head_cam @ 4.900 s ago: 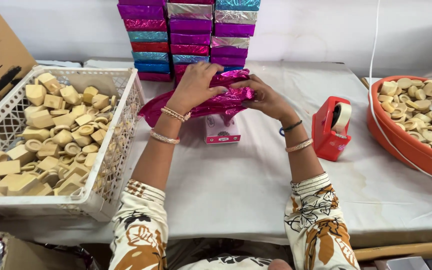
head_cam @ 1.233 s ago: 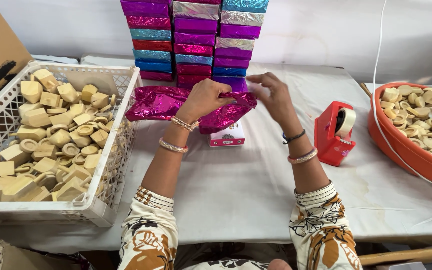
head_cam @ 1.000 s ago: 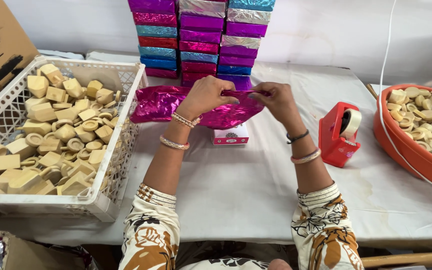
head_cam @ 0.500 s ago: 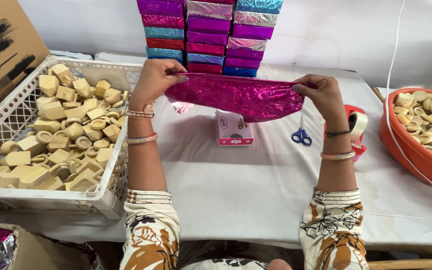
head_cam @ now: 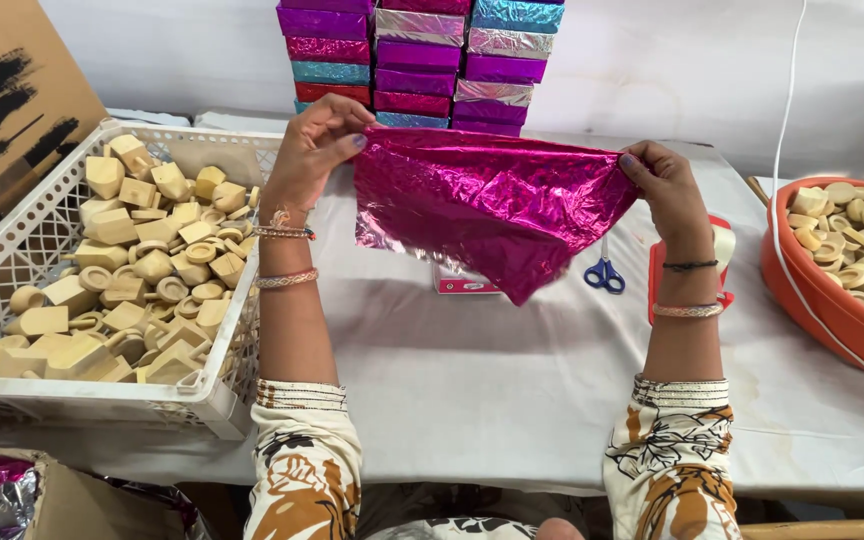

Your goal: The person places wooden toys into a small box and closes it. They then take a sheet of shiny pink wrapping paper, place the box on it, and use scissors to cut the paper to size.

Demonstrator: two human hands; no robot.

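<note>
Left hand (head_cam: 314,150) pinches the upper left corner of the pink foil sheet (head_cam: 492,205); thumb and fingertips closed on the edge, other fingers loosely curled. Right hand (head_cam: 664,188) pinches the opposite upper corner the same way.

Change: a second ago both hands were close together over the sheet, which was bunched low near the desk (head_cam: 492,380). Half a second ago the sheet was pulled out wide and flat. Now it hangs in the air between the hands, top edge taut, lower part sagging to a point. Judgement: the foil is opened out and being turned or checked before it goes down flat.

Places, relative to the sheet:
- Behind it: stack of foil-wrapped boxes (head_cam: 422,60), pink, purple, silver, teal.
- Below it, on the desk: small pink-edged box (head_cam: 464,284), mostly hidden; probably the item to wrap, cannot confirm.
- Lower right: blue-handled scissors (head_cam: 604,274); beyond them a red tape dispenser (head_cam: 720,262), partly behind the right wrist.
- Left: white crate (head_cam: 92,400) of wooden pieces.
- Far right: orange tub (head_cam: 832,310) of similar pieces.
</note>
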